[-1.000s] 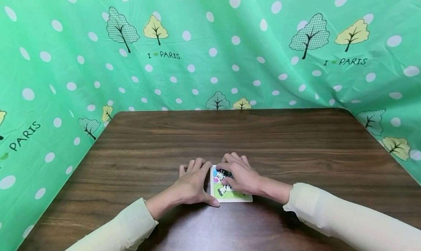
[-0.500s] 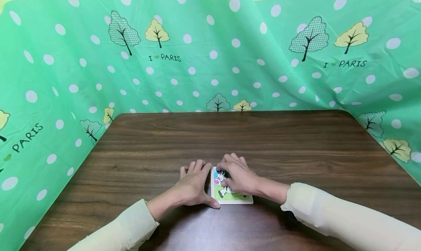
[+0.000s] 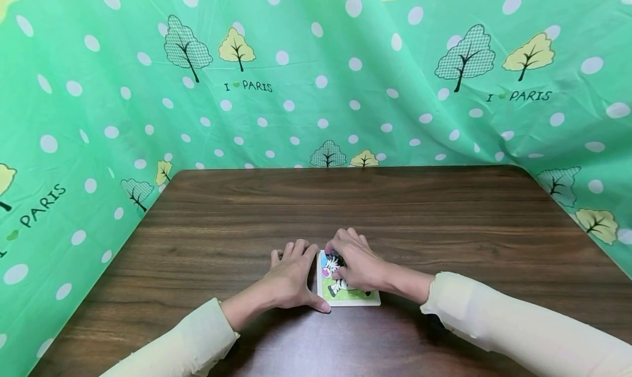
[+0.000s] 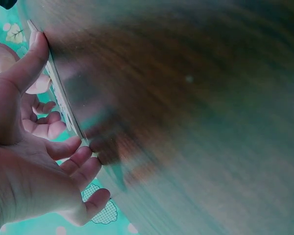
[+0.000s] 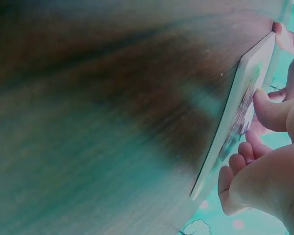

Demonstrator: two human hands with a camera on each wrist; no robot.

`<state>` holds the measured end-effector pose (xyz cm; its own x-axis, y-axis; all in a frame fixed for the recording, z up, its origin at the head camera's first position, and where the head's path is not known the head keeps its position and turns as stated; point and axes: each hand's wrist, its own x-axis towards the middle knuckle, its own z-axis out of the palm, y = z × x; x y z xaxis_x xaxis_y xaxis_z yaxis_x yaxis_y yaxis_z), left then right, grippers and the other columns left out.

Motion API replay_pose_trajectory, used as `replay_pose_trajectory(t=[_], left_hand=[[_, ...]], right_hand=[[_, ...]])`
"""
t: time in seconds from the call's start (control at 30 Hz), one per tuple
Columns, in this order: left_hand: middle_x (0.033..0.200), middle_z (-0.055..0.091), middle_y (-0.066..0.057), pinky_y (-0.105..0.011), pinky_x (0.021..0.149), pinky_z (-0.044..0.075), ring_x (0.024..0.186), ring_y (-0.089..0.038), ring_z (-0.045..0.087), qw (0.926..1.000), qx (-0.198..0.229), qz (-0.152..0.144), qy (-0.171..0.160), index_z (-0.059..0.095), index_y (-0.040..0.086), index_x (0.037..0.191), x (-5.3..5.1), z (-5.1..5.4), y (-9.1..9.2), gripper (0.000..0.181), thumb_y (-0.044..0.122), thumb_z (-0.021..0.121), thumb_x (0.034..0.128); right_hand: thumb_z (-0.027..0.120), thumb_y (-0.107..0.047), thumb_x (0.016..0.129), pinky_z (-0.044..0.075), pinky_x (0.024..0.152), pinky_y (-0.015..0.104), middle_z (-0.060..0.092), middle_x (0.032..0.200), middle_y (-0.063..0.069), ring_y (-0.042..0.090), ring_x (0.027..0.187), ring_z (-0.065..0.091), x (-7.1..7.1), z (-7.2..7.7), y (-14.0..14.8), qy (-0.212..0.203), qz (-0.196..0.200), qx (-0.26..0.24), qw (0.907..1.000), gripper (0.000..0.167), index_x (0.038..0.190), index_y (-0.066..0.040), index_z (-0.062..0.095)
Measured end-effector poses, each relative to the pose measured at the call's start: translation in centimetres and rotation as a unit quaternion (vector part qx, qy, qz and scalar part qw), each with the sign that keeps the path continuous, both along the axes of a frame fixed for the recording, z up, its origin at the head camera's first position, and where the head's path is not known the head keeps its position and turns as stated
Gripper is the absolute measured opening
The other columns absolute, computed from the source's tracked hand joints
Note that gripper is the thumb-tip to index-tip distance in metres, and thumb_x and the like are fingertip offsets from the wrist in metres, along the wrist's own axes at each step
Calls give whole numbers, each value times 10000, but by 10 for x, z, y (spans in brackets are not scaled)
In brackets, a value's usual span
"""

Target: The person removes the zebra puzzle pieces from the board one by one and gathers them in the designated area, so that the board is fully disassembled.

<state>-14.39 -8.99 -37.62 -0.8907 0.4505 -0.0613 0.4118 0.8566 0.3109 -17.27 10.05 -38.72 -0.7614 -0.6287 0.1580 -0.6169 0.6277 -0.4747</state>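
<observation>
Bracketing a zebra picture board (image 3: 348, 297) on a dark wood table (image 3: 247, 212) with spread left hand (image 3: 288, 281), touching its face with bent right hand (image 3: 361, 264).
Covered at upper right by that hand, impossible to tell if pinching; backed by green dotted curtain (image 3: 301, 15).

The person wears 2 long, pale cream sleeves, the left sleeve (image 3: 173, 344) at the near left and the right sleeve (image 3: 523, 319) at the near right. Fine ribbing shows in the fabric. Both end in loose, slightly rumpled cuffs with uneven edges. Beyond them, the left hand (image 3: 291, 281) and right hand (image 3: 360, 264) are bare.
</observation>
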Motion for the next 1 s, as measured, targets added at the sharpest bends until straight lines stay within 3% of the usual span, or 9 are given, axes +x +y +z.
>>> replay_pose_trajectory(t=[0.7, 1.0], left_hand=[[1239, 438, -39, -494, 865, 306, 1108, -242, 390, 10000, -3, -23, -9, 463, 144, 1309, 0, 0, 0, 1006, 616, 852, 510], [1238, 434, -35, -497, 870, 304, 1104, -237, 385, 10000, -25, -10, -82, 454, 143, 1323, 0, 0, 0, 1013, 616, 850, 519]], right_hand=[[791, -65, 733, 288, 834, 393, 543, 1044, 33, 181, 956, 398, -3, 1, 0, -272, 32, -43, 9996, 404, 1086, -40, 595], [806, -106, 728, 273, 814, 383, 509, 1013, -16, 172, 955, 382, -5, 2, 3, -393, -81, -39, 9992, 426, 1085, -132, 576]])
